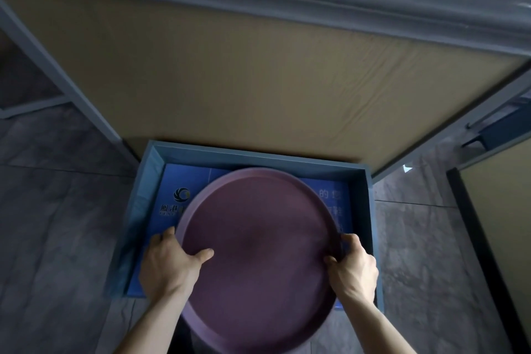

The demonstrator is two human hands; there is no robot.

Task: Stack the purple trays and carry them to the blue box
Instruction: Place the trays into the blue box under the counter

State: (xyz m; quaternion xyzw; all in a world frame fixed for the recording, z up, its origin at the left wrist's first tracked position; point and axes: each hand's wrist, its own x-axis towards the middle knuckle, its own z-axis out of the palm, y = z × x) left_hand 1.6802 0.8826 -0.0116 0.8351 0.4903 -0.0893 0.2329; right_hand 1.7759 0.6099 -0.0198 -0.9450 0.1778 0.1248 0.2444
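1. Nearest: purple trays (pixel 258 253), round, held over the near half of the blue box (pixel 370 210); near rim overhangs the box's front edge toward the person. Blurred; cannot tell how many are stacked.
2. Left hand (pixel 169 261) clamps the trays' left rim, thumb lying inside on the tray face, fingers (pixel 163 236) curled under the edge.
3. Right hand (pixel 353 264) clamps the right rim, thumb hooked over the lip, fingers wrapped outside.
4. Box sits on the tiled floor (pixel 57 224), open top, printed blue bottom showing beyond the trays.
5. Farthest: a bed-like frame with tan padding (pixel 258 72) rises just behind the box.
6. Risk, my guess: trays look nearly as wide as the box; lowered off-centre, the rim may catch a wall, tilt, and slip from the hands. Fingers could get pinched against the box sides.
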